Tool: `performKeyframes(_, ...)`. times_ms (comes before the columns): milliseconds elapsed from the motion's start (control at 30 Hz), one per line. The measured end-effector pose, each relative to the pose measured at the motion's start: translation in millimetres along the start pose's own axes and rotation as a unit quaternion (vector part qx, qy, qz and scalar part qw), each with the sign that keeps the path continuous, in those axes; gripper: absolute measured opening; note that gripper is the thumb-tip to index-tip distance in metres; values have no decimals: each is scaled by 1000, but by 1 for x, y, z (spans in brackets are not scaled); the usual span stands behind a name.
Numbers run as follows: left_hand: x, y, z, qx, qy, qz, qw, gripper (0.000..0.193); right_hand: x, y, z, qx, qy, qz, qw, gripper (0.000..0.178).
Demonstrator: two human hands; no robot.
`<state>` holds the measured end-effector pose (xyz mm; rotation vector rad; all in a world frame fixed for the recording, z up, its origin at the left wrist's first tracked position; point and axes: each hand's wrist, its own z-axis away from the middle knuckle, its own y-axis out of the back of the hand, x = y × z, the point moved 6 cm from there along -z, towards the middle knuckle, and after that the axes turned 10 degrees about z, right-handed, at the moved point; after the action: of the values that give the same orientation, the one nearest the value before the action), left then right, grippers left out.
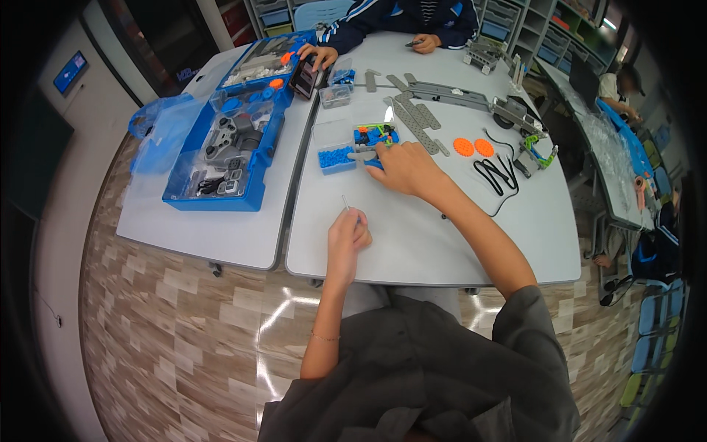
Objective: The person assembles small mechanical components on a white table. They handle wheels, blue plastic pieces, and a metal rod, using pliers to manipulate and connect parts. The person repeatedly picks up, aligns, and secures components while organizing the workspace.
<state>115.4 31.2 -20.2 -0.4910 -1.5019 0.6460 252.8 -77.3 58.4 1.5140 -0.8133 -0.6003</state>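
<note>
Evidently, a white table [420,254] is used as the work surface: the right hand [411,169] is held over it, any grasp hidden, and the left hand [346,239] is curled. Near the right hand, an open clear box [339,171] is filled with blue pegs [335,157], easily spilled if its wall is knocked; a slim rod [345,200], pinched in the left hand, could be dropped if the grip is loosened

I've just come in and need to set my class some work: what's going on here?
The person's left hand holds a thin rod. The right hand is at the small parts boxes, beside blue pieces; its grip is unclear. Across the table, another person's hand touches a dark rectangular object. Orange discs lie nearby.
</note>
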Motion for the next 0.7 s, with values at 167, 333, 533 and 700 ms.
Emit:
performKeyframes(167,-1,0,0,-2,-5,4,1000,32,-1,-1,6,93,3,57,994,48)
performKeyframes(333,0,-1,0,-2,-5,3,1000,31,-1,0,9,157,14,101,982,48)
performKeyframes(533,-1,-1,0,-2,-10,-3,1000,29,-1,21,3,206,45,136,968,34)
performKeyframes(700,-1,0,-1,1,-9,-8,1000,28,-16,46,-19,286,132,221,923,36)
